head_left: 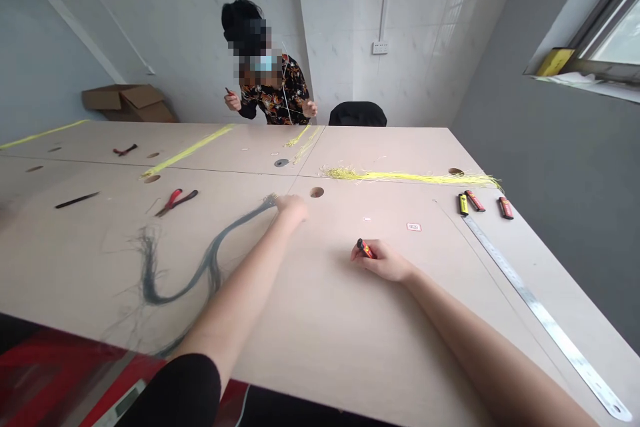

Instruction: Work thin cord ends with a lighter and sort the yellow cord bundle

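Note:
My left hand rests on the pale wood-toned table, gripping the gathered, yellow-tipped end of a long bundle of thin dark grey strands. The bundle curves across the tabletop toward the left and frays out at its far end. My right hand lies on the table a little apart, its fingers closed around a red lighter. Part of the lighter is hidden by those fingers.
Several lighters and a long steel ruler lie to the right. Red-handled pliers lie to the left, and yellow strands cross the far table. A person stands beyond the table, holding a small tool.

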### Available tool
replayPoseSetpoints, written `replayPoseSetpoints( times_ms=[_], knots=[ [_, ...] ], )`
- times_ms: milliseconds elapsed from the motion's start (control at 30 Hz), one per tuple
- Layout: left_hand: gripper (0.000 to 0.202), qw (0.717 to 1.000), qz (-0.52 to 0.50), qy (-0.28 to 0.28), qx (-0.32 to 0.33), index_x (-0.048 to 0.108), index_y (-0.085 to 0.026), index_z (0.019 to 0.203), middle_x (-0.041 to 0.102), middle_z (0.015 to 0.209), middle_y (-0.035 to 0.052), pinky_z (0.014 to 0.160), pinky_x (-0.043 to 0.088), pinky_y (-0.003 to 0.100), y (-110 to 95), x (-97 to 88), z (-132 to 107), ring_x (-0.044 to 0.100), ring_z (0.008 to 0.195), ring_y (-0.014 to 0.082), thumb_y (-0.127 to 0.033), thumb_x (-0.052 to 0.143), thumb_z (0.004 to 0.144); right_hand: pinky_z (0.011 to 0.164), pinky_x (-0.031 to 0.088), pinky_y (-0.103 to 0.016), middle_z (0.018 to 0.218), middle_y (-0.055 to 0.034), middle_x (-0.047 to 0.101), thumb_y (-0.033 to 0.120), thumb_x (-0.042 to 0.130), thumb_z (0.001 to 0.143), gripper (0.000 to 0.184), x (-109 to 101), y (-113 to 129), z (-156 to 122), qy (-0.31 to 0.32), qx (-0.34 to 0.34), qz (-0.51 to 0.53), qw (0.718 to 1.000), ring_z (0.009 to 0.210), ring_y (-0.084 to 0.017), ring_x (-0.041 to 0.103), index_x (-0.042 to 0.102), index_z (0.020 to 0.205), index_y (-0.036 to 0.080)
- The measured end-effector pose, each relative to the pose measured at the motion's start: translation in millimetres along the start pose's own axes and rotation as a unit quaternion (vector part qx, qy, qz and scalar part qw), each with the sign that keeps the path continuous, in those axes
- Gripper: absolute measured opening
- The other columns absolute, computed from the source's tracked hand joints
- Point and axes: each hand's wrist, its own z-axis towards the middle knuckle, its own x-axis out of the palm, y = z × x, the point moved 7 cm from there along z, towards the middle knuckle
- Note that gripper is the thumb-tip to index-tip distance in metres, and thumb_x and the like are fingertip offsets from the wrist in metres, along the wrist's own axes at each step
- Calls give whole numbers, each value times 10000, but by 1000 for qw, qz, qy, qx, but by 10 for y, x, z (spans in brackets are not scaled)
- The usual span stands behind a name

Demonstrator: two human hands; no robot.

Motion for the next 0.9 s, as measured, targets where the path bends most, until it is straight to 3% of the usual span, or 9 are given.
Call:
replayPoseSetpoints(
  times_ms=[100, 167, 233, 300, 433, 500, 733, 900],
  knots=[
    [397, 998, -3, -59, 28, 617, -203, 1201, 636, 1199, 165, 947, 440, 410, -390, -219, 150, 559, 1164, 292, -325, 482, 848, 570, 337, -240, 668, 32, 487, 202, 508, 713, 121, 6, -6, 20, 7, 0, 27, 1000, 598, -102, 417, 581, 803, 170],
    [414, 982, -24, -154, 109, 591, -184, 1225, 596, 1252, 156, 981, 412, 410, -786, -375, 222, 504, 1215, 283, -315, 452, 858, 571, 344, -237, 672, 30, 497, 199, 507, 711, 126, 2, -17, 27, 8, 1, 46, 999, 603, -103, 430, 581, 807, 166],
    [469, 971, -57, -193, 130, 538, -222, 1296, 525, 1338, 135, 1003, 389, 434, -1062, -404, 327, 445, 1261, 293, -378, 455, 862, 578, 351, -233, 679, 29, 505, 189, 507, 704, 133, -5, -19, 30, 6, 0, 55, 998, 612, -102, 438, 584, 809, 164],
    [526, 972, -98, -185, 111, 481, -286, 1360, 439, 1419, 110, 1023, 363, 464, -1207, -336, 476, 399, 1295, 307, -466, 443, 867, 592, 358, -228, 694, 26, 520, 171, 507, 691, 133, -14, -9, 32, 2, -7, 53, 999, 630, -101, 448, 588, 796, 162],
    [538, 977, -140, -130, 92, 461, -353, 1383, 364, 1473, 85, 1053, 323, 491, -1301, -116, 725, 352, 1337, 314, -541, 377, 887, 613, 370, -221, 719, 22, 550, 141, 508, 680, 135, -12, -11, 48, 3, -12, 59, 998, 660, -102, 468, 598, 779, 160],
    [506, 977, -139, -134, 94, 510, -358, 1342, 363, 1480, 77, 1056, 316, 495, -1276, -60, 778, 340, 1347, 315, -538, 356, 895, 609, 371, -217, 722, 25, 556, 131, 512, 679, 145, -11, -30, 54, 4, -9, 66, 998, 658, -99, 469, 605, 787, 161],
    [506, 979, -144, -140, 40, 560, -294, 1289, 330, 1512, 100, 1027, 354, 498, -1026, -3, 788, 353, 1339, 315, -520, 325, 903, 606, 370, -219, 717, 23, 554, 124, 515, 678, 149, -19, -63, 26, 0, 6, 80, 997, 649, -97, 460, 610, 787, 160],
    [588, 982, -134, -122, 58, 438, -247, 1410, 311, 1536, 100, 1047, 358, 479, -1071, 3, 742, 325, 1369, 308, -511, 328, 897, 600, 363, -224, 702, 24, 534, 164, 533, 719, 100, -13, -70, -6, -7, 3, 67, 998, 639, -97, 441, 605, 789, 160]
  ],
)
